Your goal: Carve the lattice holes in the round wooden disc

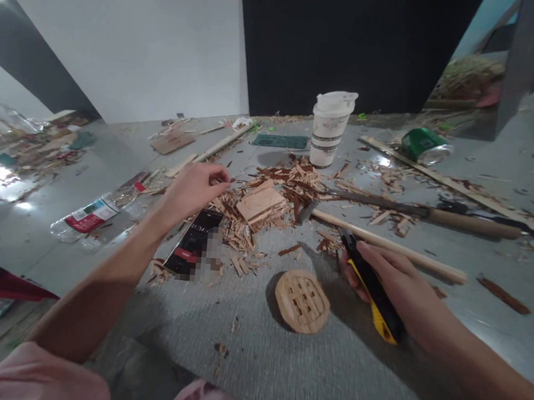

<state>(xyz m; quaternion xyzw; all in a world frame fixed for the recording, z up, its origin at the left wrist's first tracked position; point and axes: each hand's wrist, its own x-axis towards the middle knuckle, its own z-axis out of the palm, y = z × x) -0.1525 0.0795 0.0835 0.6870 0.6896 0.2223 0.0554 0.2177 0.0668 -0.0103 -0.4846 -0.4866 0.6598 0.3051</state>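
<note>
My right hand (381, 270) is wrapped round a black and yellow utility knife (373, 294), its tip pointing forward and left. Beside it on the grey surface lies a round wooden disc (303, 301) with a grid of slots cut through it, apart from both hands. Over the wood chips my left hand (198, 185) hovers with fingers curled in toward the thumb; whatever they may hold is hidden. Below that hand a phone (194, 243) shows a timer. A flat piece of light wood (260, 202) rests on the heap of wood chips (296, 181).
A white paper cup (330, 128) stands behind the chips. To the right are a hammer (384, 243), a wooden-handled chisel-like tool (473, 223), a long strip of wood (462, 184) and a green can (423, 146). A plastic bottle (92, 214) lies at left.
</note>
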